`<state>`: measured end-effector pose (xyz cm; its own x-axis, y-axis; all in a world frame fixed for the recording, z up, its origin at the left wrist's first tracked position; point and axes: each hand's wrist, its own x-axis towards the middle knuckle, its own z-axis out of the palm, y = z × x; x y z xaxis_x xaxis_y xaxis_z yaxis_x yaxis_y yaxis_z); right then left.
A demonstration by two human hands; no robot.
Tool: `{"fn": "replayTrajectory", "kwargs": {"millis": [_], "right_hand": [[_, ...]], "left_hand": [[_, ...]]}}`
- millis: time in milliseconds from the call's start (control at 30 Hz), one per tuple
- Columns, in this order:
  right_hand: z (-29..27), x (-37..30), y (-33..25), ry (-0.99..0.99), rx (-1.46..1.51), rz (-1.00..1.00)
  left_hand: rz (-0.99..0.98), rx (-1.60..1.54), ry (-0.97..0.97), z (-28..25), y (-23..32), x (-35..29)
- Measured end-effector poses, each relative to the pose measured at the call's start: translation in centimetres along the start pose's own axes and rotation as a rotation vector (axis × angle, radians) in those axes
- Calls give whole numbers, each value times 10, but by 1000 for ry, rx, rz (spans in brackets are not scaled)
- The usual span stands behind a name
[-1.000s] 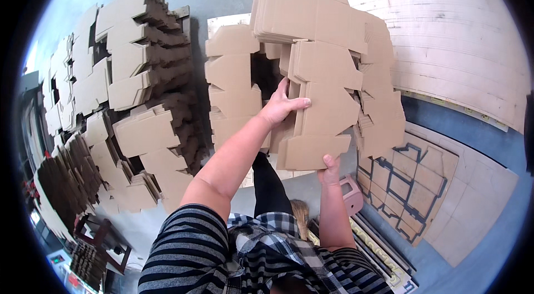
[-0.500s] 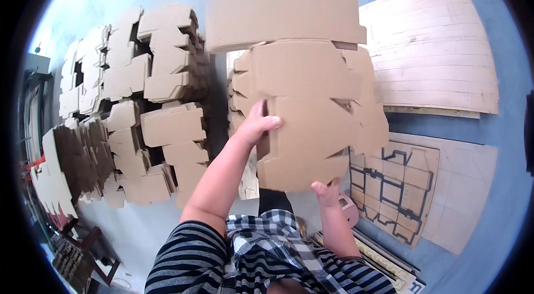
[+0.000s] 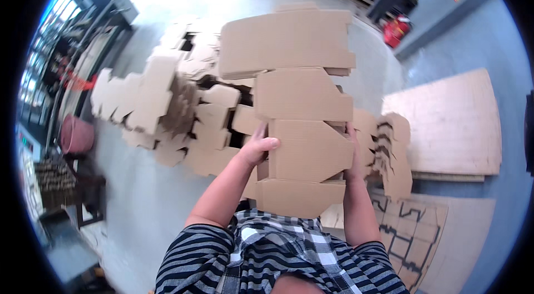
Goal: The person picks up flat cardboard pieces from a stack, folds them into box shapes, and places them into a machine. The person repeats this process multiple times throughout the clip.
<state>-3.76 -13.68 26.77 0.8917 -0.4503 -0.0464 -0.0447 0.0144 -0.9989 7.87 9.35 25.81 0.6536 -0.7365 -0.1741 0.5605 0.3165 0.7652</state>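
Die-cut corrugated cardboard blanks (image 3: 311,149), stacked mid-view toward 12 o'clock.
Left hand (image 3: 256,148) pinches their 9 o'clock edge; right hand (image 3: 355,155), earlier at 5 o'clock, now clasps their 3 o'clock side.

The cardboard (image 3: 311,149) is a stack of plain brown cut-out sheets, basically flat, with layers showing along some edges. Four panels run in a column, split by creases and slots, with angled notches down the right. The far panel's the widest and sticks out left. Whole thing's up in mid-air, held from both sides, length running up the view.
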Motion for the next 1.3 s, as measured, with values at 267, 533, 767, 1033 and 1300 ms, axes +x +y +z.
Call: {"fn": "replayTrajectory", "kwargs": {"millis": [267,533,767,1033,1300], "right_hand": [[83,-3,-55,-451,281,83],[163,-36,-92,-537,302,-45],[187,-33,-115,-669,171,41],[164,-59,-74,-574,447,89],[221,-163,-78,-183,589,1]], "left_hand": [[93,116,-11,-67,63,-80],[307,164,85,-70,115,-135],[380,231,131,-75,152,-182],[392,503,256,-38,165,-222],[248,1067,362,-8,154,-266]]}}
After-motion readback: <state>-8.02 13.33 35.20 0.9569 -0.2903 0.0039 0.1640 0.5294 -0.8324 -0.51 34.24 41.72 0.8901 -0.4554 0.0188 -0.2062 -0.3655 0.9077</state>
